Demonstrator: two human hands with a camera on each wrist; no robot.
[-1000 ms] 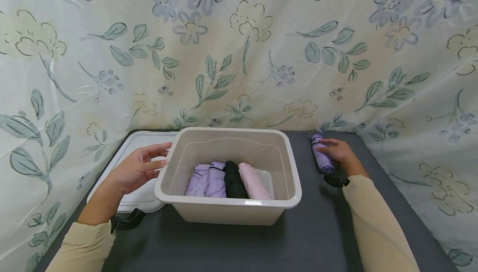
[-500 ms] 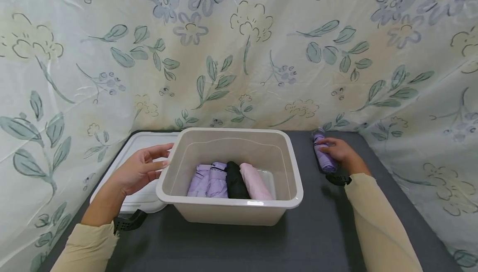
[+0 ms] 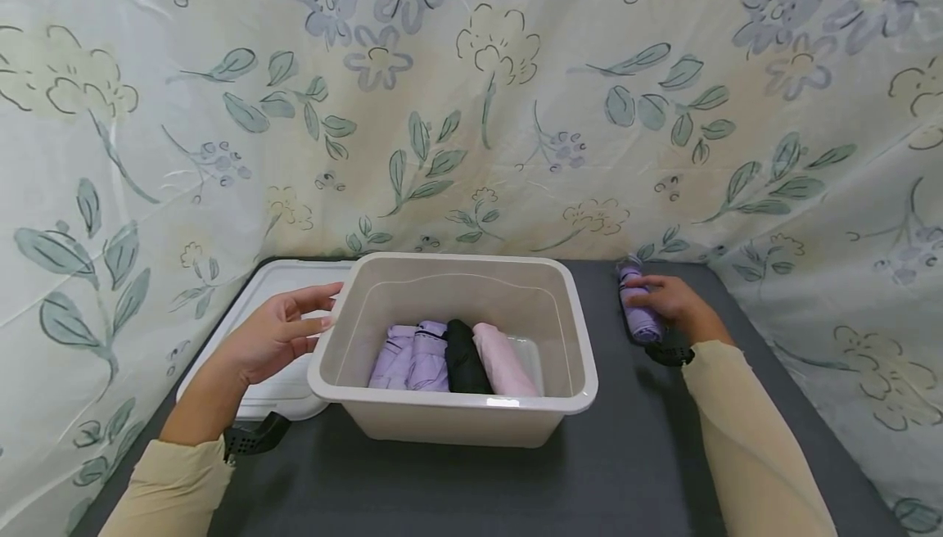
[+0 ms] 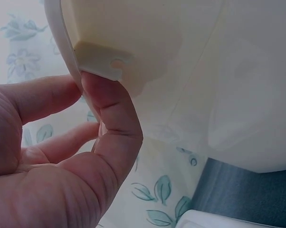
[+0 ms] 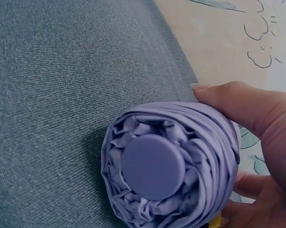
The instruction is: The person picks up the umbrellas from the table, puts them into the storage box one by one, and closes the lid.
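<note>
Right wrist alone shows fingers (image 5: 228, 102) curled round the lilac umbrella's (image 5: 169, 164) cap end.

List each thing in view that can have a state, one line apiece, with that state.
Beige plastic bin: open, lid off, upright on the table.
White plastic lid: lying flat to the left of the bin.
Four folded umbrellas: in the bin, side by side.
Lilac folded umbrella: closed, lying on the grey table.
Left hand: thumb at the bin's rim.
Right hand: gripping the lilac umbrella.
</note>
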